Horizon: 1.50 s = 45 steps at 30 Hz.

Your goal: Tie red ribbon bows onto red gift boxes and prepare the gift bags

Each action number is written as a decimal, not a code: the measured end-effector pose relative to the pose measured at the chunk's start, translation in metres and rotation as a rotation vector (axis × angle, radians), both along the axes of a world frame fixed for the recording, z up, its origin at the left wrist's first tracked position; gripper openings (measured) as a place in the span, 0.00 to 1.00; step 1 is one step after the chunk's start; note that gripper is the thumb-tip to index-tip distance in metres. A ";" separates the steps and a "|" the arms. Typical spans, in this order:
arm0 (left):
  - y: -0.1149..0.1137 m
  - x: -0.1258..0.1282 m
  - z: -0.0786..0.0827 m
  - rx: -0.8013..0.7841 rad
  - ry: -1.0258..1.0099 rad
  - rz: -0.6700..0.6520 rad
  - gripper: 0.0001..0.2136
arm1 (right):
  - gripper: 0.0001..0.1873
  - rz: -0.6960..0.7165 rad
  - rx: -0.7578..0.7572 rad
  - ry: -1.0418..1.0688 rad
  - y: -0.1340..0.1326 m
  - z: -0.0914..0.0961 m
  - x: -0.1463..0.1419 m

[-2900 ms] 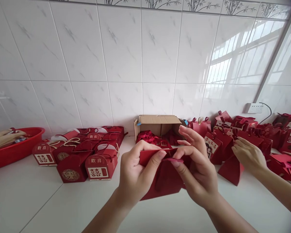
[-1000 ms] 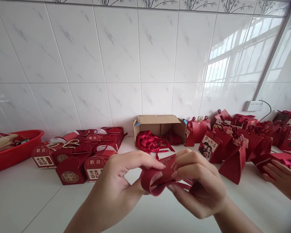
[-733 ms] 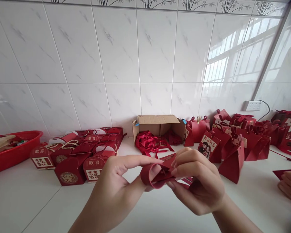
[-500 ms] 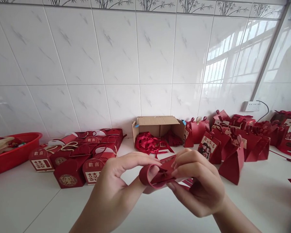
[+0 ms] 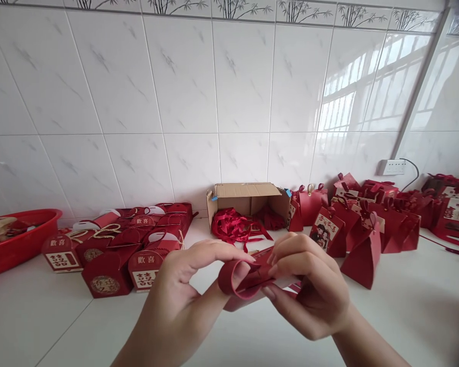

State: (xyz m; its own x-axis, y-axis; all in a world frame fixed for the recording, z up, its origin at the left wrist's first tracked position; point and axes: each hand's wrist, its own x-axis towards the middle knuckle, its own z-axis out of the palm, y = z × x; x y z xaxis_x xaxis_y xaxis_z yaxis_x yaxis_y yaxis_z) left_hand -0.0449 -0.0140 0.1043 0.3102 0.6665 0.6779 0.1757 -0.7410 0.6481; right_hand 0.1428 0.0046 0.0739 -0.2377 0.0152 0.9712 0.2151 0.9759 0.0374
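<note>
Both of my hands hold a red paper gift box [image 5: 245,283] above the white counter [image 5: 46,326], in the lower middle of the head view. My left hand [image 5: 183,295] pinches its curled left flap between thumb and forefinger. My right hand [image 5: 309,288] grips its right side with fingers curled over the top, and thin red ribbon ends stick out beneath it. The box's lower part is hidden behind my fingers.
An open cardboard box [image 5: 248,201] of red ribbons [image 5: 235,227] stands against the tiled wall. Finished red boxes with handles [image 5: 118,247] sit at the left, near a red basin [image 5: 21,242]. Red pouch-shaped boxes [image 5: 363,224] crowd the right, below a wall socket [image 5: 390,166].
The flat red box has been bent into a curled flap between my fingers. Another person's hand at the right has withdrawn out of view. The view shifted slightly right.
</note>
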 end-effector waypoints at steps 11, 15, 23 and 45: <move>-0.004 0.002 0.000 -0.125 0.039 -0.102 0.04 | 0.11 -0.005 0.001 0.003 0.001 0.002 0.001; -0.003 -0.001 0.001 -0.175 0.055 -0.225 0.04 | 0.12 0.036 0.000 0.010 0.000 0.002 0.001; 0.013 -0.002 -0.007 -0.191 -0.001 -0.478 0.07 | 0.13 0.067 0.004 0.098 0.000 0.000 0.001; 0.030 0.002 -0.017 0.416 0.078 -0.209 0.12 | 0.19 -0.050 -0.152 0.049 -0.003 0.001 0.001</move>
